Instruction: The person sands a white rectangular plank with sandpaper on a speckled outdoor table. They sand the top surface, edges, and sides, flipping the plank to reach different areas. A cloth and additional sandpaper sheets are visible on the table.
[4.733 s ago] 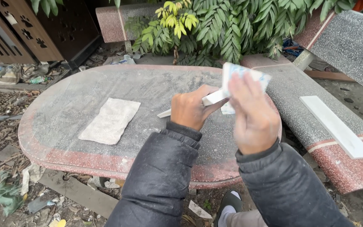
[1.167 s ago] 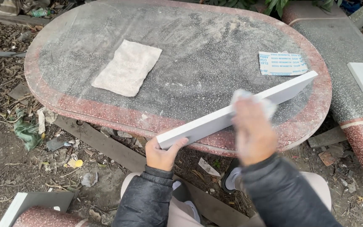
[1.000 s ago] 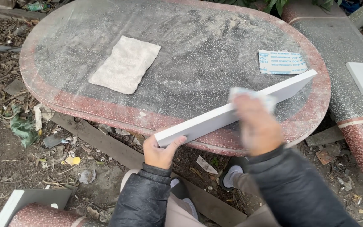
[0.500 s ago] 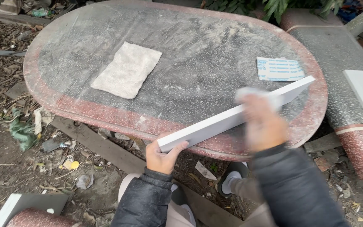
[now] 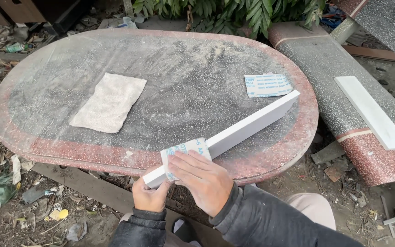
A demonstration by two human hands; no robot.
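The left hand (image 5: 149, 196) closes its grip around the near end of a long white strip (image 5: 234, 132), whose far end rests on the dusty oval tabletop (image 5: 193, 91). The right hand (image 5: 204, 178) presses a folded piece of sandpaper (image 5: 184, 153) flat against the strip's near end, fingers pinching it to the edge. This looks like sanding in progress; another pass would call for steady pressure along the strip towards its far end. A grey cloth (image 5: 108, 103) and a spare sandpaper sheet (image 5: 267, 85) lie on the tabletop.
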